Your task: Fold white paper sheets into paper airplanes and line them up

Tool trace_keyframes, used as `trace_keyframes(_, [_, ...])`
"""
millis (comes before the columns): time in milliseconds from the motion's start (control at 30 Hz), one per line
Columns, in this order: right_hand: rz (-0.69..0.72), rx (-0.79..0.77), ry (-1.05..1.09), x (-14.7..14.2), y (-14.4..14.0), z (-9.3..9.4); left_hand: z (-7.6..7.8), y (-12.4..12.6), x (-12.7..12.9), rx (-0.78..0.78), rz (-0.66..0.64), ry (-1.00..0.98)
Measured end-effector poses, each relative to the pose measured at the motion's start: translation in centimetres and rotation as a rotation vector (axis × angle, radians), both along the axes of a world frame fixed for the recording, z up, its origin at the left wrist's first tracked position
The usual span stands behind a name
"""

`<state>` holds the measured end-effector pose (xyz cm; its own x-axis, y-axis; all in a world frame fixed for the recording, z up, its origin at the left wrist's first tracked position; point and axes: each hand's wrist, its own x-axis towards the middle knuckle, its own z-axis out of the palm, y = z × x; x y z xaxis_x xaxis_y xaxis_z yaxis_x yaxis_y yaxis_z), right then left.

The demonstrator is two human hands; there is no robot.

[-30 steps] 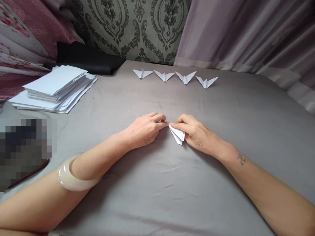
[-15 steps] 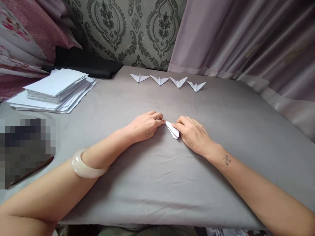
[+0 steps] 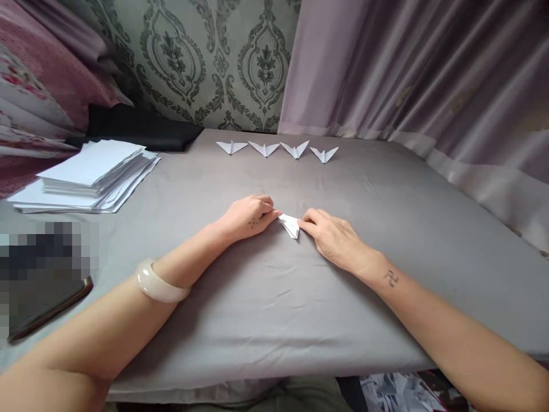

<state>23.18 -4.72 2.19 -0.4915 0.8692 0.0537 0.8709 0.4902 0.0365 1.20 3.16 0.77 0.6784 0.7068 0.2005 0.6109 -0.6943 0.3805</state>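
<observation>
Between my hands, low over the cloth, is a small piece of folded white paper, roughly a narrow triangle with layered edges. My left hand pinches its pointed left tip between thumb and fingers. On the other side, my right hand grips the wider right edge with thumb and forefinger. Part of the paper is hidden by the fingertips. Farther back stand several folded paper planes in a row, among them the leftmost plane and the rightmost plane, wings spread.
A stack of white paper sheets lies at the left, with black cloth behind it. A dark, blurred-out object sits at the near left. Grey cloth covers the table; a curtain borders its right side.
The view has shifted, so the planes and wall appear lower and farther left. Both hands keep hold of the folded paper, whose broad face now shows more, with my right fingers nearer its edge.
</observation>
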Motion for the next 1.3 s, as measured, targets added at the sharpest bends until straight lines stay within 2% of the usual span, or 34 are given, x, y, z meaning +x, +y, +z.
trace_keyframes(167, [-0.028, -0.075, 0.013, 0.6, -0.1, 1.0, -0.2, 2.4, 1.0, -0.265, 0.066, -0.083])
trace_keyframes(300, [-0.139, -0.120, 0.135, 0.4, 0.8, 1.3, 0.0, 2.5, 1.0, -0.437, -0.018, -0.167])
trace_keyframes(400, [-0.277, -0.065, 0.376, 0.6, 1.5, 0.1, 0.0, 1.9, 0.7, -0.445, -0.039, -0.222])
trace_keyframes(500, [-0.391, -0.076, 0.694, 1.2, 1.9, -1.5, -0.2, 1.2, 0.2, -0.488, 0.033, -0.265])
trace_keyframes(567, [-0.449, -0.129, 0.930, 1.4, 2.0, -2.0, -0.2, 0.8, 0.0, -0.576, 0.089, -0.319])
trace_keyframes(633, [-0.479, -0.174, 1.157, 1.3, 1.7, -1.6, 0.0, 0.3, 0.0, -0.698, 0.100, -0.430])
trace_keyframes(733, [-0.404, -0.232, 1.349, 0.7, 0.8, 0.0, 0.6, -0.6, 0.3, -0.790, 0.071, -0.655])
trace_keyframes(833, [-0.223, -0.296, 1.329, 0.0, -0.4, 1.6, 1.2, -1.5, 0.9, -0.814, 0.047, -0.738])
trace_keyframes(933, [-0.092, -0.328, 1.317, -0.4, -1.2, 2.1, 1.4, -2.2, 1.4, -0.822, 0.038, -0.805])
trace_keyframes(1100, [-0.093, -0.288, 1.465, -0.7, -1.1, 1.9, 1.5, -3.0, 2.0, -0.863, 0.001, -0.883])
trace_keyframes(1300, [-0.127, -0.372, 1.557, -0.8, -1.3, 2.1, 1.7, -4.0, 2.6, -0.919, -0.043, -0.974])
